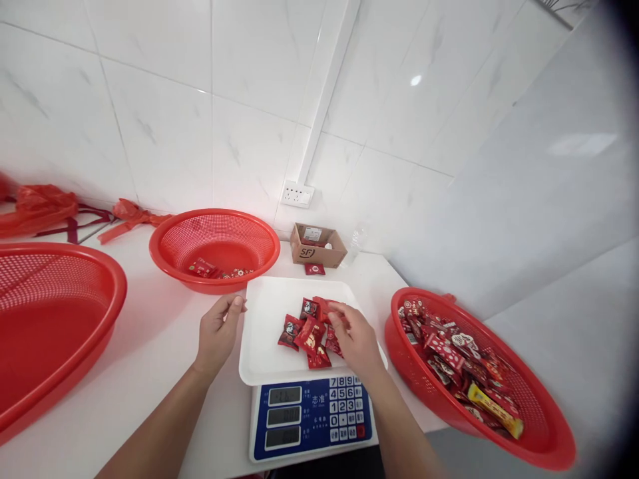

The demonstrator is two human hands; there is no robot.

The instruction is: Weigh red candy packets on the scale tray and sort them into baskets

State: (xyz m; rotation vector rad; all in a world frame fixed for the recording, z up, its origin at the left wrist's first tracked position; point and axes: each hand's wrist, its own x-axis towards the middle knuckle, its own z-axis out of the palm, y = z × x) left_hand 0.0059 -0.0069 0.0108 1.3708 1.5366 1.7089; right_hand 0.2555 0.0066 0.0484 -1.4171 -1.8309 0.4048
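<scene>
On the blue electronic scale [313, 416] rests a white tray [267, 326] with several small red snack packets [310, 334] in the middle and right of it. My right hand [357, 339] is over the right part of this pile, its thumb and fingers curled on a red packet [323, 307]. Beside the tray's left edge is my left hand [218, 332], thumb and fingers pressed together. Whatever may be between those fingers is hidden. The scale's displays are too dim to read.
A red basket [409, 362] full of packets and one yellow stick pack [495, 409] stands right. Behind the tray are another red basket [214, 287] with a few packets and a cardboard box [304, 254]. A large red basket [112, 286] stands left; red bags [44, 203] lie behind.
</scene>
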